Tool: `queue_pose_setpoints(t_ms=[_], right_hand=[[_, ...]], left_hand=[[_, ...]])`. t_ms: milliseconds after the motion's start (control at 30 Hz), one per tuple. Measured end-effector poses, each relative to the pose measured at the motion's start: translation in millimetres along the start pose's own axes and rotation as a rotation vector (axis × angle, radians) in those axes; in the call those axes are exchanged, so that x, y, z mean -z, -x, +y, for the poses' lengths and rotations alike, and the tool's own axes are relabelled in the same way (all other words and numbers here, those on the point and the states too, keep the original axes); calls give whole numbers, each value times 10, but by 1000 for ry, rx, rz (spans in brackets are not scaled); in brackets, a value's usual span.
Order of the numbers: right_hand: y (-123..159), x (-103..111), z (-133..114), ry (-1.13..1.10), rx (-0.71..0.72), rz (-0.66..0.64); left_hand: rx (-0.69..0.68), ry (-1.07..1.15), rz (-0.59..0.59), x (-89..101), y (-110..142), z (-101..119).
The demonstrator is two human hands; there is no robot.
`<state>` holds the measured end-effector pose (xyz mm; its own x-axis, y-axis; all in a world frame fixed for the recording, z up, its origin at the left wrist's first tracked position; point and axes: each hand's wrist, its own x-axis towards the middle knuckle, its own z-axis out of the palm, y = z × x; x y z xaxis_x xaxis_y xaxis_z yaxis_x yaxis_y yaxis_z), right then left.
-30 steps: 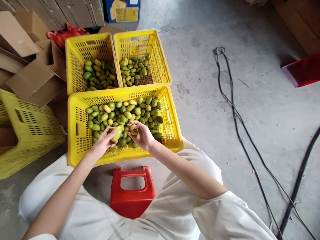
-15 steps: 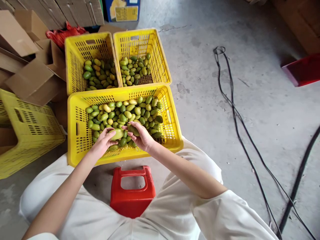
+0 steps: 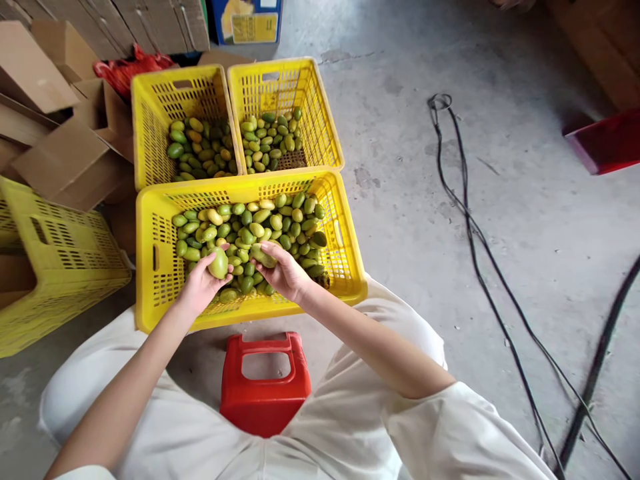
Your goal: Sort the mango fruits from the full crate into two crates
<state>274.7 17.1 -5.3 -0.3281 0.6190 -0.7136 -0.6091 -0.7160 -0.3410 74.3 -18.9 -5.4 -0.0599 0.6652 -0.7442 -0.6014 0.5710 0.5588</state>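
Two mangoes are held up over the front yellow crate (image 3: 150, 293), which contains many green and yellowish mangoes (image 3: 235, 230). My left hand (image 3: 201, 283) grips a light green mango (image 3: 219, 264), its rounded end facing up toward me. Close by on the right, my right hand (image 3: 286, 272) has its fingers round a darker green mango (image 3: 264, 255). A small gap separates the two fruits. The undersides of both mangoes and some fingertips are hidden.
Behind stand two more yellow crates, the back left crate (image 3: 145, 127) and the back right crate (image 3: 325, 127), each part filled with mangoes. A red plastic stool (image 3: 265, 407) sits between my knees. Cardboard boxes (image 3: 70, 160) and another crate (image 3: 75, 260) lie left. Black cables (image 3: 467, 213) cross the floor.
The mango in my left hand has turned from lying sideways to end-up, and the two hands have moved slightly apart. My right hand still holds its mango, slightly turned.
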Motion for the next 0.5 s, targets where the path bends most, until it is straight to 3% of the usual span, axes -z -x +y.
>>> queue_pose_setpoints(t_ms=[200, 500], right_hand=[[-86, 65, 41, -24, 78, -67], [-119, 87, -22, -151, 75, 158]], left_hand=[[-44, 74, 28, -50, -6, -17], [42, 44, 19, -80, 27, 44]])
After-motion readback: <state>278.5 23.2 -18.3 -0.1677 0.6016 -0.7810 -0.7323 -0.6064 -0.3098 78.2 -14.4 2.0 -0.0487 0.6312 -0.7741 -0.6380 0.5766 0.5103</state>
